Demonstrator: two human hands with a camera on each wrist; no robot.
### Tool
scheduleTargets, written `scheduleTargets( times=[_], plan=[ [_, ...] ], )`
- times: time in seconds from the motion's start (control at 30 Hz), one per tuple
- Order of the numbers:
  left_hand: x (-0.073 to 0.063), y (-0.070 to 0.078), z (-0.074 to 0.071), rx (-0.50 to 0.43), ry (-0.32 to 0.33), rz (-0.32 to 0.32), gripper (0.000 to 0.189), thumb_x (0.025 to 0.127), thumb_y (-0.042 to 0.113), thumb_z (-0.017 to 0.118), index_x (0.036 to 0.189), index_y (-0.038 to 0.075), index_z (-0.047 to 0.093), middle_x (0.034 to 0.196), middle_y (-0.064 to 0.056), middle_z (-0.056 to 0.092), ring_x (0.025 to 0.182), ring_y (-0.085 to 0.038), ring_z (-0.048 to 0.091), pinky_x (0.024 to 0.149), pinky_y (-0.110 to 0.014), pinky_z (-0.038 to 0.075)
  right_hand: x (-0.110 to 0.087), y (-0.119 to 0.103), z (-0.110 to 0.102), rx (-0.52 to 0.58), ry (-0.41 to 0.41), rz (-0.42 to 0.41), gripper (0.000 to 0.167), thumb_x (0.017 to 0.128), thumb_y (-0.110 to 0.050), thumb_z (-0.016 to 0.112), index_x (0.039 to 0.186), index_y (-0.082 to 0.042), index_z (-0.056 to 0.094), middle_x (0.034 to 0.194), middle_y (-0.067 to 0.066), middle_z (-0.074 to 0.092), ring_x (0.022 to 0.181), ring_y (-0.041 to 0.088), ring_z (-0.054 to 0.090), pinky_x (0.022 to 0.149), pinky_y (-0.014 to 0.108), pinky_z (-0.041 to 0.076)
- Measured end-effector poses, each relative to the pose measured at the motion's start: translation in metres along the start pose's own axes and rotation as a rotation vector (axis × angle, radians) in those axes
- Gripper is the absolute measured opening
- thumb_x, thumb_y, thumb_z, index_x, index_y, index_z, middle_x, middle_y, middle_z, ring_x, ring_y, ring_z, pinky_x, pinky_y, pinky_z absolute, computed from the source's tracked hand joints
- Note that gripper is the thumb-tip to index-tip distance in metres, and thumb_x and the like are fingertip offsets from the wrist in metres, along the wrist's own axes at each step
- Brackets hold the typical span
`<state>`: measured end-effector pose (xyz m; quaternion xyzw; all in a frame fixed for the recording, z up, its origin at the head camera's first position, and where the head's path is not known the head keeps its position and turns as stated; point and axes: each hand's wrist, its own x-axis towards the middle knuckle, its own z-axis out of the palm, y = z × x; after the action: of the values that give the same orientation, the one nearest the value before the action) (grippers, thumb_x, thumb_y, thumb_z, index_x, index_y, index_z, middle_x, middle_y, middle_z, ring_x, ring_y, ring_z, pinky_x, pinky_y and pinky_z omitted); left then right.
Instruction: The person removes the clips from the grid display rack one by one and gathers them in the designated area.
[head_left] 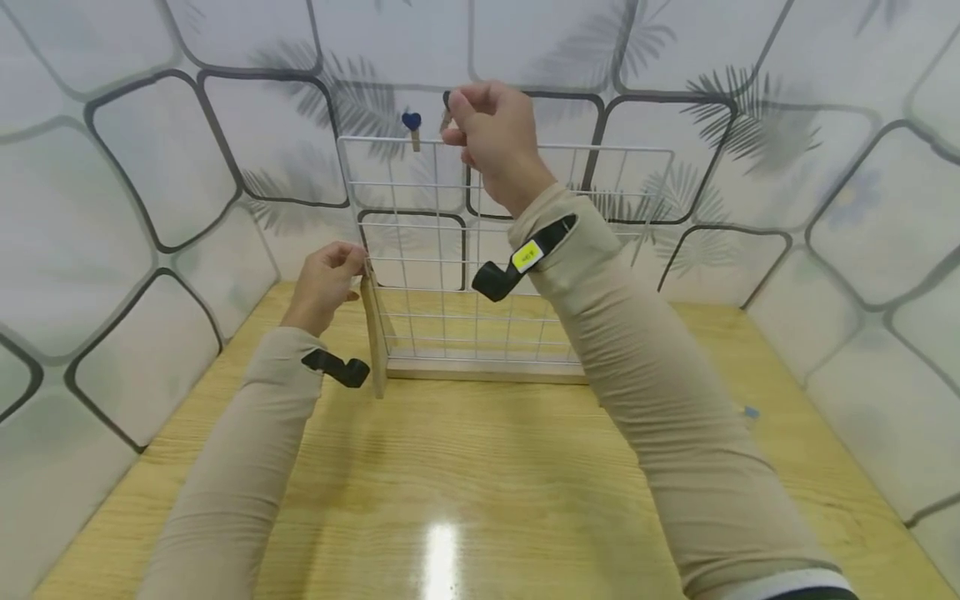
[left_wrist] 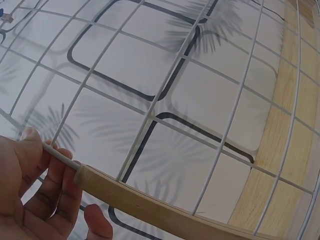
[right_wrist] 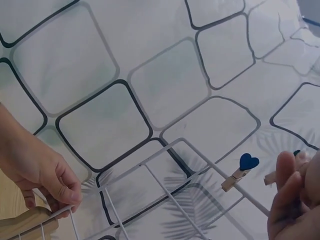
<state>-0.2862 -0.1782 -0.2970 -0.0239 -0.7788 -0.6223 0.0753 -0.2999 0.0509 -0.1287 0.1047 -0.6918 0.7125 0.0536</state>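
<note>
A white wire grid (head_left: 615, 149) stands upright on a wooden base (head_left: 480, 372). At its left side, my left hand (head_left: 322, 283) pinches the edge wire between thumb and fingers, just above the wooden side post (left_wrist: 145, 205). My right hand (head_left: 498, 133) is up at the top wire, pinching a small wooden clothespin (right_wrist: 270, 178) with a dark top; the fingers cover most of it. To the left of that hand, another wooden clothespin (head_left: 416, 142) with a dark blue heart (right_wrist: 249, 162) is clipped on the top wire.
The grid stands on a wood-grain table (head_left: 420, 467), with patterned white walls (head_left: 135, 183) behind and at both sides. A small blue piece (head_left: 752, 412) lies on the table at the right, beside my right sleeve.
</note>
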Motion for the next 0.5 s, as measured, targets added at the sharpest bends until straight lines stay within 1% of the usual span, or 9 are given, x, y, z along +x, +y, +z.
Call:
scheduleTargets(
  times=[0.07,0.17,0.27,0.37,0.5],
  plan=[
    [0.0,-0.001,0.001,0.014,0.002,0.001,0.031,0.102,0.032,0.05,0.106,0.002,0.057,0.099,0.002,0.057,0.096,-0.011,0.052,0.077,-0.036,0.049,-0.004,0.0,-0.006,0.027,-0.039,-0.005,0.022,0.097,-0.019,0.059,0.117,-0.009,0.059,0.109,0.005,0.059,0.078,0.016,0.061,0.059,0.023,0.047],
    [-0.001,-0.001,0.0,0.034,0.008,0.004,0.033,0.102,0.031,0.05,0.108,0.0,0.057,0.101,0.001,0.058,0.097,-0.012,0.052,0.079,-0.04,0.05,-0.014,0.0,-0.016,0.062,-0.094,0.0,0.025,0.097,-0.018,0.059,0.12,-0.008,0.058,0.109,0.007,0.059,0.078,0.018,0.06,0.062,0.025,0.048],
    [0.0,0.0,-0.001,0.048,0.015,0.008,0.031,0.102,0.031,0.05,0.108,0.001,0.059,0.1,0.002,0.059,0.097,-0.011,0.053,0.074,-0.035,0.05,-0.026,0.005,-0.028,0.094,-0.121,-0.003,0.021,0.097,-0.016,0.059,0.116,-0.006,0.058,0.107,0.008,0.058,0.076,0.02,0.06,0.061,0.025,0.048],
    [0.0,0.001,-0.001,0.048,0.016,0.008,0.032,0.103,0.031,0.049,0.11,0.0,0.058,0.098,0.004,0.059,0.096,-0.011,0.053,0.07,-0.031,0.049,-0.039,0.016,-0.045,0.113,-0.149,-0.012,0.016,0.098,-0.013,0.058,0.111,-0.003,0.057,0.103,0.01,0.058,0.074,0.02,0.059,0.059,0.025,0.047],
    [0.0,0.002,0.002,0.038,0.016,0.002,0.033,0.102,0.03,0.05,0.111,-0.001,0.058,0.097,0.005,0.06,0.096,-0.011,0.054,0.069,-0.029,0.048,-0.058,0.042,-0.076,0.093,-0.159,-0.008,0.012,0.099,-0.011,0.055,0.107,-0.002,0.057,0.101,0.011,0.057,0.073,0.019,0.058,0.059,0.024,0.047]
  ],
)
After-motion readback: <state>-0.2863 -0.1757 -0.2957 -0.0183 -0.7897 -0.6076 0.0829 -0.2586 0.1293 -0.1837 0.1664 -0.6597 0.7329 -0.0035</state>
